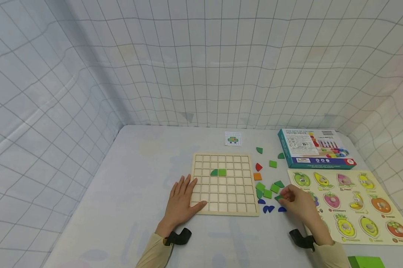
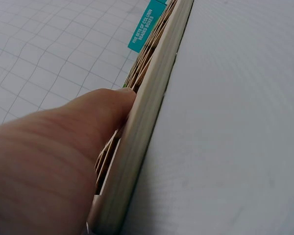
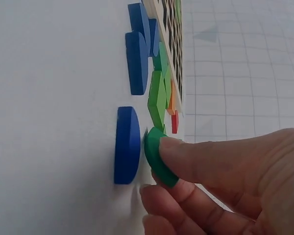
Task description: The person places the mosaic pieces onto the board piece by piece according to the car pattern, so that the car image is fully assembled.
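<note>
From the head camera, we look down on a white tabletop (image 1: 144, 160) enclosed by pale walls (image 1: 221, 74) patterned with dark grid lines. A square, pale wooden gridded board (image 1: 223, 213) lies near the middle, bearing a dark green quarter-circle tile (image 1: 214, 172) and a light green square tile (image 1: 222, 172). To its right lie scattered red, orange, green and blue tiles (image 1: 267, 194); farther right are a teal-and-white cardboard box (image 1: 316, 149) and a cream fruit-picture board (image 1: 350, 186). The left hand (image 1: 181, 204) lies spread at the board's left edge, fingers nearly straight, gripping nothing. The right hand (image 1: 300, 203), fingers bent, pinches a dark green curved-edged piece (image 1: 278, 198) among the scattered tiles.

From the left wrist, we see the thumb resting on the board's rim.

From the right wrist, we see thumb and fingers in a narrow pinch on the green piece, just beside a blue round-edged block (image 3: 127, 145). We cannot tell whether the piece touches the tabletop.
</note>
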A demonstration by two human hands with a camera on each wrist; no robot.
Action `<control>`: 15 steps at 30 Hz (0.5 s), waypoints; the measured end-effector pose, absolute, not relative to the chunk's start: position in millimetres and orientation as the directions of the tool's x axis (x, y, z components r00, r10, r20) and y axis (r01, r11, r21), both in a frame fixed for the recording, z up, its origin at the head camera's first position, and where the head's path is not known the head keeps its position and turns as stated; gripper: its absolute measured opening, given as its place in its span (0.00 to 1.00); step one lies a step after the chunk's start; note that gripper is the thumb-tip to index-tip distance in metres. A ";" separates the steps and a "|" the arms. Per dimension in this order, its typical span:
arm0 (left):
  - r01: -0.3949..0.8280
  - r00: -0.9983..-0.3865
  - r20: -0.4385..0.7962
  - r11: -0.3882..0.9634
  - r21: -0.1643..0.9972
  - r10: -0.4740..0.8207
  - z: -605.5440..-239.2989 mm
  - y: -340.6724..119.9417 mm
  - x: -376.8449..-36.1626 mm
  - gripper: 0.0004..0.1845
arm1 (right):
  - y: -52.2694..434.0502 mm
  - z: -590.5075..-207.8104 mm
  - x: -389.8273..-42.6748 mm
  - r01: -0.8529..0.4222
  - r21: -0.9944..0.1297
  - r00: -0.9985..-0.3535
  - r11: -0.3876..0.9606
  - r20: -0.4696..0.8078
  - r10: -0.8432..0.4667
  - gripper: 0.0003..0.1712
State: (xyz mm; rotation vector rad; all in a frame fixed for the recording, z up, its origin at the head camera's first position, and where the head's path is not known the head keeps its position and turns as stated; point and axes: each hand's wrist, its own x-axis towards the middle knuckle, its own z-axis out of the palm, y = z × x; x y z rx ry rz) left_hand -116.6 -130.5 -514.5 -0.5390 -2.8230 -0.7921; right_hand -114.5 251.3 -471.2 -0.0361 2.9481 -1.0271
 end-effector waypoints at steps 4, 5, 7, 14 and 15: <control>0.377 -0.925 0.240 0.799 0.469 0.295 -515.1 -130.8 -116.8 0.43 | 251.1 -472.6 -115.1 -0.034 -0.628 -0.999 0.778 0.022 -0.025 0.08; 0.375 -0.925 0.239 0.800 0.468 0.294 -515.4 -130.9 -116.9 0.44 | 250.9 -472.7 -115.6 -0.041 -0.630 -0.999 0.775 0.035 -0.024 0.07; 0.374 -0.926 0.240 0.802 0.465 0.292 -515.9 -131.1 -117.2 0.44 | 250.0 -472.5 -117.1 -0.059 -0.637 -0.998 0.769 0.066 -0.022 0.06; 0.375 -0.925 0.241 0.806 0.458 0.293 -517.2 -131.2 -117.4 0.44 | 243.3 -470.6 -121.4 -0.116 -0.647 -0.986 0.754 0.170 -0.006 0.05; 0.374 -0.925 0.240 0.807 0.458 0.293 -517.4 -131.2 -117.3 0.44 | 242.0 -470.4 -122.2 -0.119 -0.648 -0.984 0.752 0.175 -0.005 0.06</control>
